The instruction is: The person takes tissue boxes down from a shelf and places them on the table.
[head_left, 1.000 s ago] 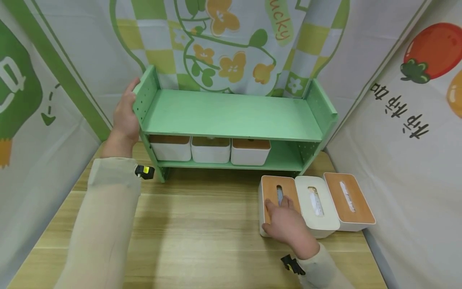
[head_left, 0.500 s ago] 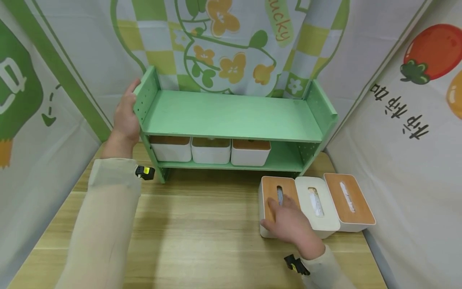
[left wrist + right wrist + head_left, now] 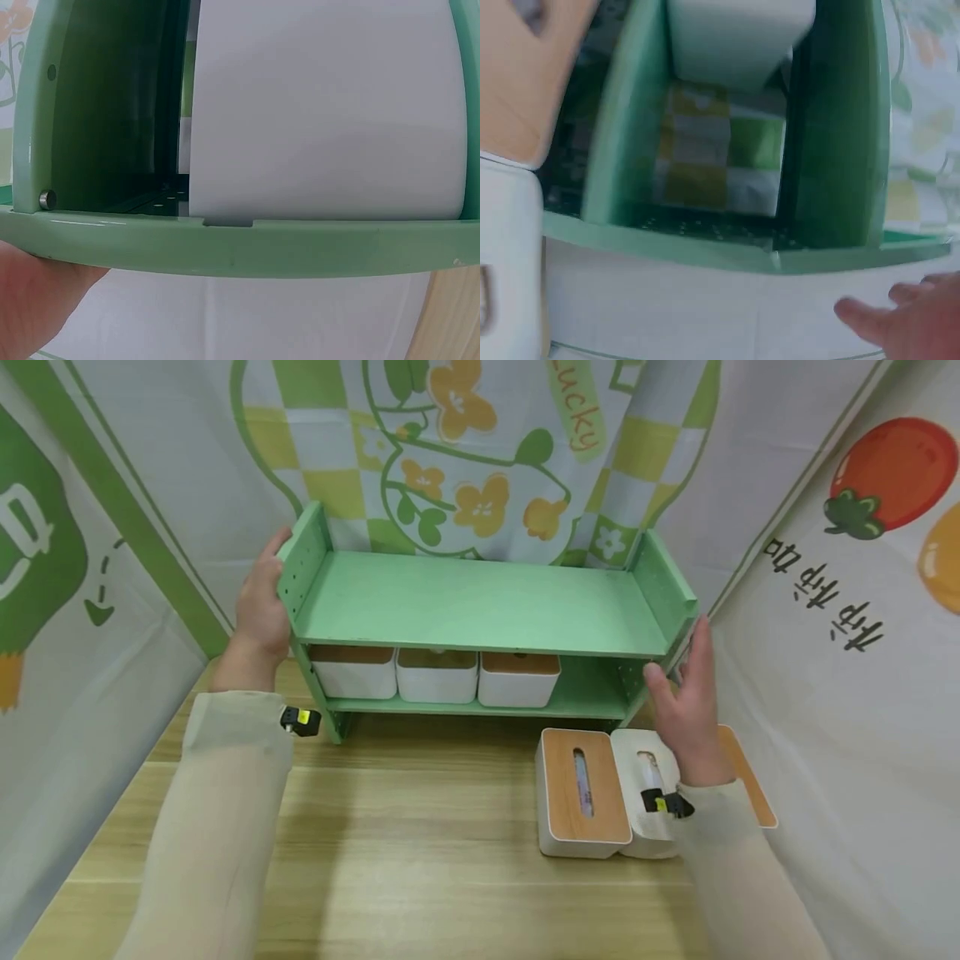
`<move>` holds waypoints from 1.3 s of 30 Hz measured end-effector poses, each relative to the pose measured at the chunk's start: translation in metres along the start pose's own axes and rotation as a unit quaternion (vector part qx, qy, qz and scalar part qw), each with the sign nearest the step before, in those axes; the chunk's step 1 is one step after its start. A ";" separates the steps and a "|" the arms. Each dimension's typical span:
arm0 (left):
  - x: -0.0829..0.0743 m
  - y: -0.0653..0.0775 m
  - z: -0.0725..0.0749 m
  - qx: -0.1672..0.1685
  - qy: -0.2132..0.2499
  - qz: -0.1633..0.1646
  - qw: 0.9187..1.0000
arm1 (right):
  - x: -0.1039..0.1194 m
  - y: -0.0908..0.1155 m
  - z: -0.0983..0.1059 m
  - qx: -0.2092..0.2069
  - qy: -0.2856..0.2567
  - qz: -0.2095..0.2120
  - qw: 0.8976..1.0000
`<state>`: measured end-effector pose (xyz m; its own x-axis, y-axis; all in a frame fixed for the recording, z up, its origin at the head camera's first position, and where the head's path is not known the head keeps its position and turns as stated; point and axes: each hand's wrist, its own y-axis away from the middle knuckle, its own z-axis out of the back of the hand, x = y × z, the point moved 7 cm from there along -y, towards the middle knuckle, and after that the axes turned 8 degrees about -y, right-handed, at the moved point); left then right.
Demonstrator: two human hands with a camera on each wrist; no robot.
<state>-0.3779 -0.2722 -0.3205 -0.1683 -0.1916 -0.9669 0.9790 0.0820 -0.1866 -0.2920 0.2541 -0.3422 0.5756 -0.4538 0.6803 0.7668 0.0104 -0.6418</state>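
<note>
A green two-tier shelf (image 3: 480, 602) stands against the back wall. My left hand (image 3: 262, 602) rests along the outer face of its left side panel; in the left wrist view part of that hand (image 3: 37, 300) shows just outside the panel's edge. At the right side panel, my right hand (image 3: 686, 710) is raised with fingers extended and thumb spread apart, holding nothing. In the right wrist view its fingertips (image 3: 855, 315) are a little way off the panel's outer edge. On the lower tier stand three white boxes with lids, the rightmost box (image 3: 519, 681) leaving a gap to its right.
A tissue box with a wood-look lid (image 3: 585, 793) stands on the wooden table (image 3: 420, 860) at front right. A white-lidded tissue box (image 3: 645, 785) sits against it, and another wood-lidded box (image 3: 750, 777) is mostly behind my right arm. Printed cloth walls (image 3: 840, 710) close in the sides.
My right hand has left the wood-lidded tissue box and moved up and right to the shelf's right side panel. The left hand has stayed at the left panel.
</note>
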 end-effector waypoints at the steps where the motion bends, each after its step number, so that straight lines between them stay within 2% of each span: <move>1: 0.000 0.000 0.000 0.000 0.000 0.003 1.000 | -0.003 -0.009 0.002 0.002 -0.028 -0.009 1.000; 3: 0.001 0.001 0.001 -0.001 0.005 0.008 1.000 | -0.009 -0.024 0.004 0.010 -0.070 -0.037 0.997; 6: 0.001 0.001 0.001 0.001 0.009 0.008 1.000 | -0.015 -0.042 0.007 0.015 -0.092 -0.088 0.992; 9: 0.000 0.000 0.001 0.004 0.010 0.004 1.000 | -0.020 -0.056 0.011 0.003 -0.123 -0.130 0.984; 12: 0.000 -0.002 -0.001 0.009 0.008 -0.003 1.000 | -0.028 -0.066 0.012 -0.009 -0.126 -0.186 0.974; 14: 0.000 -0.003 -0.002 0.011 0.004 -0.002 1.000 | -0.033 -0.071 0.011 -0.013 -0.106 -0.225 0.968; 17: 0.001 -0.004 -0.001 0.009 0.001 0.001 1.000 | -0.038 -0.078 0.007 -0.023 -0.099 -0.264 0.959; 23: 0.004 -0.004 -0.001 0.002 0.020 0.010 1.000 | -0.039 -0.082 0.005 -0.035 -0.086 -0.251 0.964; 26: 0.004 -0.005 -0.002 0.001 0.018 0.006 1.000 | -0.039 -0.081 0.006 -0.051 -0.097 -0.238 0.965; 32: 0.001 -0.001 0.002 -0.023 -0.039 0.028 0.999 | -0.037 -0.081 0.007 -0.082 -0.121 -0.221 0.964; 36: -0.004 0.012 0.002 -0.045 -0.085 0.048 0.994 | -0.036 -0.081 0.006 -0.082 -0.109 -0.219 0.966; 39: -0.010 0.033 -0.003 -0.073 -0.124 0.051 0.988 | -0.037 -0.079 0.005 -0.087 -0.111 -0.224 0.964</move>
<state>-0.3442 -0.2648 -0.3178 -0.0178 -0.4071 -0.9132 0.9594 0.2501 -0.1302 -0.3726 0.2748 -0.3145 0.2600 -0.1763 0.9494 0.9042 -0.3006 -0.3034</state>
